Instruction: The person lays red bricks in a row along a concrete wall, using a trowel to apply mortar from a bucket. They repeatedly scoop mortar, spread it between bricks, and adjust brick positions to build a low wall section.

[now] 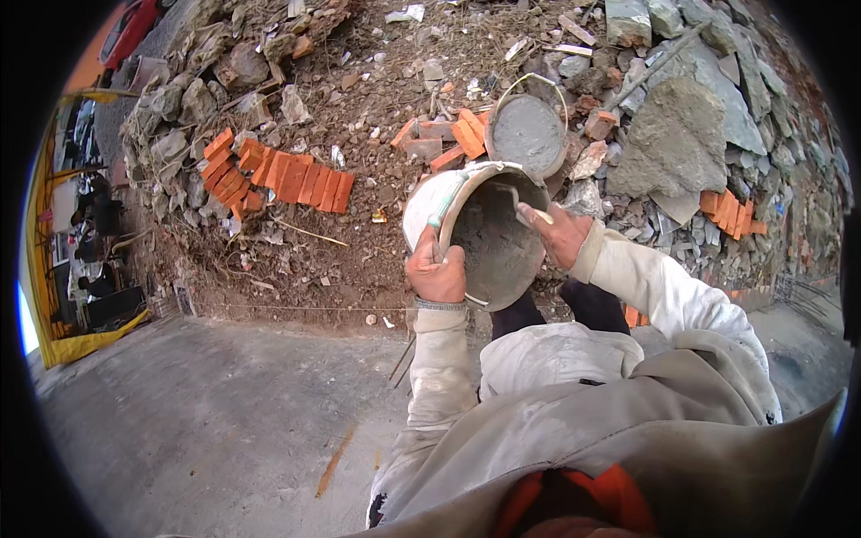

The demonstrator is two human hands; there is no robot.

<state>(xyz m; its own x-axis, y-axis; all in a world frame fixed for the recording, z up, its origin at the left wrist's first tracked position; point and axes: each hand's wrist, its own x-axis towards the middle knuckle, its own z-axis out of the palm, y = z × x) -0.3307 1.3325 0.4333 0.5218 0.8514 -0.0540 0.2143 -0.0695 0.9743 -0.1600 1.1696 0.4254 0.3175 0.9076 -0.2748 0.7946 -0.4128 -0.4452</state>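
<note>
A: From the left, what do we observe?

B: Gray pavement (pixel 224 403) ends at the soil (pixel 372 247). Above that edge, we note a row of leaning orange bricks (pixel 300 182). Soil separates it from the white bucket (pixel 425 206), giving us open room there.

A: How do we secure the bucket?

B: Our left hand (pixel 438 272) is closed on its left rim, thumb over the lip. The bucket is tilted in front of our legs, its mouth toward us; gray mortar coats the inside.

A: What of the right side?

B: A mortar-filled second bucket (pixel 557 160) stands just beyond the far rim; clearance is tight. Our right hand (pixel 560 236) is wrapped around the trowel (pixel 543 216) at the mouth. Farther right, a stone slab (pixel 677 139) and rubble (pixel 771 117) limit our room.
</note>
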